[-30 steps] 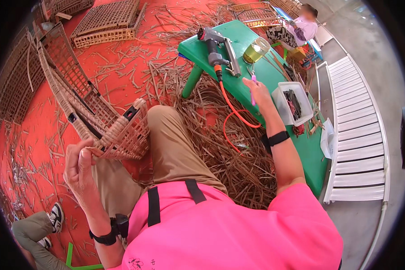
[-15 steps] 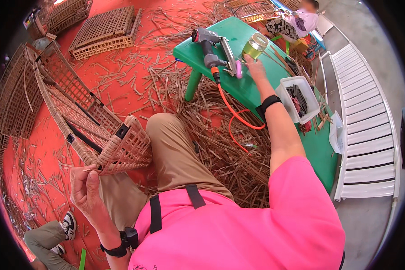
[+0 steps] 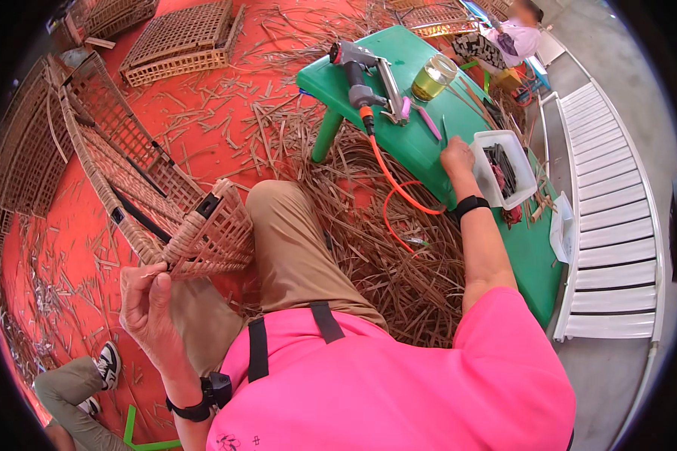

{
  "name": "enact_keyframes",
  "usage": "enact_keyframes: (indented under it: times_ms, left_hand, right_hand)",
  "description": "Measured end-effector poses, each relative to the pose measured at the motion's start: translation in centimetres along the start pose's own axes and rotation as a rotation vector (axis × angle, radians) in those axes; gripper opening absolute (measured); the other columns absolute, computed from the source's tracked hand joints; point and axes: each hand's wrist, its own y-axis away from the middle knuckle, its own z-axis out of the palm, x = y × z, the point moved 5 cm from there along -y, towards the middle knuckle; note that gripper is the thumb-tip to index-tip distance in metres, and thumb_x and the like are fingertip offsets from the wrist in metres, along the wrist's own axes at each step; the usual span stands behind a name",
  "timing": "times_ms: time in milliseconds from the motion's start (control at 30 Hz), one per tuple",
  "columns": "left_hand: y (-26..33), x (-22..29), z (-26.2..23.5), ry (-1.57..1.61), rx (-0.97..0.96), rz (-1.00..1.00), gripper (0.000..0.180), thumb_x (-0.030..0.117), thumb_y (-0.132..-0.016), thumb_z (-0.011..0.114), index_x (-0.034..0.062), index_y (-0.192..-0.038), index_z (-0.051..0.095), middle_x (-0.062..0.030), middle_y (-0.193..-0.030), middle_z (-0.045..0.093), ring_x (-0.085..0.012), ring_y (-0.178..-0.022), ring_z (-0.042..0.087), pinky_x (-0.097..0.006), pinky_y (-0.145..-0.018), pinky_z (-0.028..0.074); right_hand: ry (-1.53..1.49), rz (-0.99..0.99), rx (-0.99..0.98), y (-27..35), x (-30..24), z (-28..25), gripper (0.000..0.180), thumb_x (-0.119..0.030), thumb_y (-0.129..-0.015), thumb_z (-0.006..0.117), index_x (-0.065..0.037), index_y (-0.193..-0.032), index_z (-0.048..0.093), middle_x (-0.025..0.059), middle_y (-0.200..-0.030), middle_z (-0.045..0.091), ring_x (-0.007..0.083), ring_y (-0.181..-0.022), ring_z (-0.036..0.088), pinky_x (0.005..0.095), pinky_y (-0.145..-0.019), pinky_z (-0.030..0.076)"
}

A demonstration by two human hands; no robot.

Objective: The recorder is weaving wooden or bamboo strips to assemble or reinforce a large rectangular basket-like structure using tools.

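My left hand (image 3: 149,299) pinches the near corner of a woven rattan frame (image 3: 212,234) that leans against my knee, thumb and fingers closed on its wrapped edge. My right hand (image 3: 457,156) rests on the green table (image 3: 429,154), fingers curled down, right beside a white plastic tub (image 3: 520,188) of dark pieces. I cannot see whether it holds anything. A pink tool (image 3: 427,122) lies on the table just beyond it. Farther off lie a grey air nail gun (image 3: 359,66) with an orange hose (image 3: 396,188) and a jar of yellow-green liquid (image 3: 433,75).
Rattan scraps (image 3: 399,263) cover the red floor under the table. Woven panels (image 3: 180,37) lie at the back, and larger frames (image 3: 90,143) lean at the left. A white slatted bench (image 3: 609,248) runs along the right. One person sits at top right (image 3: 513,39); another person's shoe (image 3: 107,364) shows at bottom left.
My right hand drew back from the nail gun toward the white tub; the pink tool it held now lies on the table. My left hand stayed on the frame's corner.
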Motion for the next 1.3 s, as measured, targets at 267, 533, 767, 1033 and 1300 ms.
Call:
enact_keyframes:
  times_ms: [267, 533, 767, 1033, 1300]
  left_hand:
    - [0.1, -0.1, -1.2, -0.102, -0.008, 0.109, 0.012, 0.001, -0.081, 0.074, 0.0036, -0.092, 0.076, -0.0009, -0.08, 0.059, -0.0106, -0.079, 0.054, -0.025, -0.069, 0.042]
    - [1.3, 0.1, -1.1, -0.181, 0.105, 0.358, 0.027, -0.004, -0.074, 0.077, 0.0064, -0.099, 0.077, -0.0022, -0.081, 0.06, -0.0172, -0.073, 0.057, -0.03, -0.066, 0.046]
    - [2.0, 0.5, -1.4, -0.4, 0.175, 0.755, 0.036, 0.0, -0.069, 0.08, 0.0097, -0.103, 0.075, 0.0003, -0.085, 0.061, -0.0173, -0.076, 0.059, -0.034, -0.072, 0.047]
    - [2.5, 0.8, -1.5, -0.47, 0.233, 0.796, 0.029, 0.007, -0.071, 0.083, 0.0161, -0.097, 0.074, 0.0057, -0.087, 0.062, -0.0111, -0.076, 0.062, -0.037, -0.085, 0.045]
    - [2.5, 0.4, -1.6, -0.409, 0.204, 0.745, 0.028, 0.009, -0.074, 0.08, 0.0157, -0.1, 0.075, 0.0025, -0.088, 0.064, -0.0147, -0.079, 0.063, -0.04, -0.091, 0.045]
  right_hand:
    - [0.205, -0.409, 0.307, 0.5, 1.5, -0.4, 0.019, -0.017, -0.084, 0.054, 0.001, -0.086, 0.06, 0.0224, -0.083, 0.061, 0.0414, -0.085, 0.062, 0.0537, -0.075, 0.047]
    - [-1.174, -0.2, -0.013, 11.5, -9.6, -16.6, 0.033, -0.015, -0.092, 0.06, 0.001, -0.121, 0.06, 0.0043, -0.09, 0.067, 0.008, -0.074, 0.059, 0.0212, -0.063, 0.044]
    - [-0.995, -0.725, -0.452, 25.7, -22.9, -24.7, 0.022, -0.003, -0.086, 0.065, 0.0, -0.108, 0.066, 0.0023, -0.081, 0.064, 0.0065, -0.062, 0.058, 0.0203, -0.054, 0.041]
    - [-0.603, -1.323, -0.312, 31.8, -28.7, -29.0, 0.023, 0.006, -0.076, 0.072, -0.001, -0.098, 0.07, 0.0105, -0.08, 0.065, 0.0218, -0.063, 0.064, 0.0315, -0.053, 0.046]
    - [-0.383, -1.456, -0.133, 33.9, -29.7, -29.8, 0.027, 0.005, -0.072, 0.074, -0.002, -0.098, 0.069, 0.0096, -0.08, 0.06, 0.0269, -0.065, 0.062, 0.0357, -0.053, 0.046]
